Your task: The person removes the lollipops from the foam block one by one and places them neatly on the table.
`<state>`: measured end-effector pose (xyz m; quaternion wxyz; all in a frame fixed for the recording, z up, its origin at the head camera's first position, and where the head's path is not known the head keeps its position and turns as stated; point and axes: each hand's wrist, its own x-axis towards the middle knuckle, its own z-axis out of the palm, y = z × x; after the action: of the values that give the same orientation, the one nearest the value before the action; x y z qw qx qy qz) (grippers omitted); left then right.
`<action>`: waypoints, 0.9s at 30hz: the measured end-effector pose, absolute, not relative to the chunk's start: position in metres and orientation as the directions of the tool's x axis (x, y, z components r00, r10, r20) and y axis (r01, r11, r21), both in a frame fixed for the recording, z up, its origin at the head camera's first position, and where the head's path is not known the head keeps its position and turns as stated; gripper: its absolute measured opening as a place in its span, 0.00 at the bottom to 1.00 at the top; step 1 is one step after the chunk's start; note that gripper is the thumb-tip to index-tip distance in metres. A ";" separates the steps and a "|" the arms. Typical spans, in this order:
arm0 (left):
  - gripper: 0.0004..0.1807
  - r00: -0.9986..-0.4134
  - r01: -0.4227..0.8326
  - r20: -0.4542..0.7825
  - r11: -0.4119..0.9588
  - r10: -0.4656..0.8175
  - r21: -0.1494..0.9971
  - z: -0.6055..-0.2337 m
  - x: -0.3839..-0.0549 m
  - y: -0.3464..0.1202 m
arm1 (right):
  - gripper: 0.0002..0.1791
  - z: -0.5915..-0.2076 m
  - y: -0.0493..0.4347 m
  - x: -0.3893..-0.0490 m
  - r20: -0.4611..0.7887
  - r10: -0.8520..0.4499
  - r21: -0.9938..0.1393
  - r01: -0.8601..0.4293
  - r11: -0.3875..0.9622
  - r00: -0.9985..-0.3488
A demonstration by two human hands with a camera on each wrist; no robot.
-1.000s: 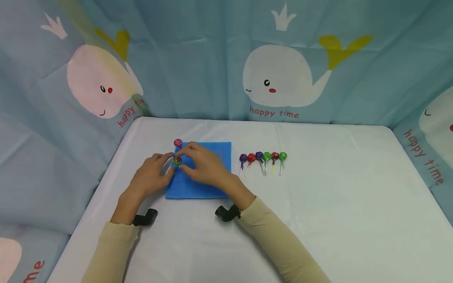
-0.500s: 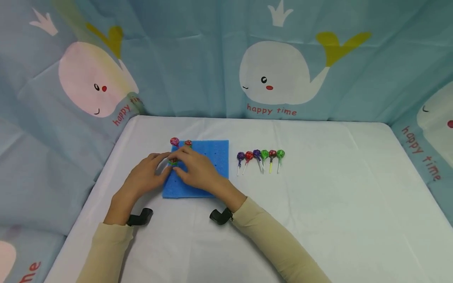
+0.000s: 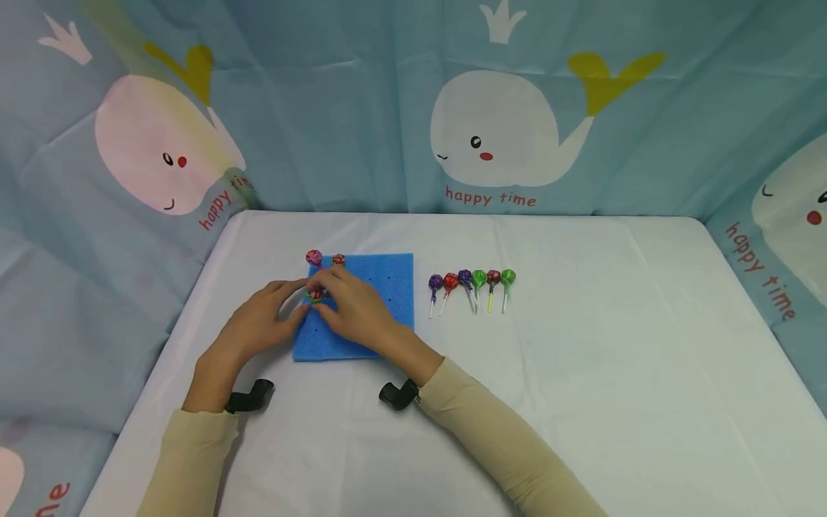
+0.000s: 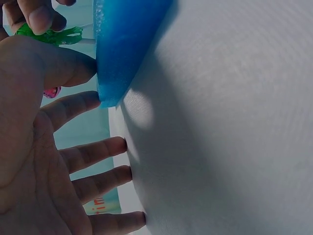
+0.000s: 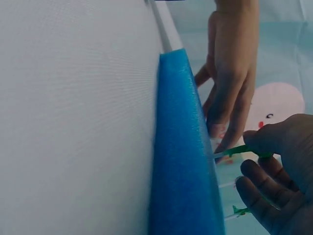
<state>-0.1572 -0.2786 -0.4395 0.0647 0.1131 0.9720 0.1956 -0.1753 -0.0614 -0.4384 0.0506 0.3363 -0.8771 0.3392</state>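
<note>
In the head view my right hand (image 3: 354, 305) is over the left part of a blue foam board (image 3: 368, 337), pinching a lollipop (image 3: 314, 296) with a red-and-green wrapper. The right wrist view shows its green wrapper end (image 5: 237, 151) between thumb and fingers, and the white stick meeting the foam surface upright. My left hand (image 3: 258, 323) is at the board's left edge. Its thumb and index finger (image 4: 76, 105), nearly straight, touch the foam, while the other fingers spread down to the tabletop. Behind the hands, a pink lollipop (image 3: 314, 257) and a red one (image 3: 339, 260) stand in the board.
To the right of the board, several lollipops lie in a row, among them a purple one (image 3: 436, 282), a red one (image 3: 450, 281) and a green one (image 3: 508, 276). Small holes dot the foam. A white cloth covers the table (image 3: 614, 345); a whale-print curtain (image 3: 362, 129) hangs behind.
My right hand has dipped slightly at the lollipop, uncovering the red lollipop at the back of the board. The left hand keeps its place at the board's edge. The head view has shifted a little.
</note>
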 end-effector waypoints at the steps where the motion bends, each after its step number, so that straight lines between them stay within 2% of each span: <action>1: 0.33 -0.966 0.196 -0.078 0.897 0.246 0.396 -0.439 -0.157 -0.279 | 0.16 -0.439 -0.062 -0.175 0.315 -0.555 -0.561 -0.622 0.546 -0.770; 12: 0.33 -0.965 0.192 -0.094 0.902 0.246 0.388 -0.439 -0.157 -0.278 | 0.17 -0.445 -0.066 -0.175 0.346 -0.518 -0.610 -0.607 0.509 -0.782; 27: 0.33 -0.962 0.202 -0.098 0.904 0.256 0.377 -0.437 -0.156 -0.277 | 0.16 -0.447 -0.068 -0.172 0.421 -0.512 -0.565 -0.658 0.498 -0.749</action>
<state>-0.1561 -0.2770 -0.4373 0.0728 0.1175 0.9730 0.1848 -0.1719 -0.0684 -0.4469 0.0994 0.3400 -0.8599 0.3676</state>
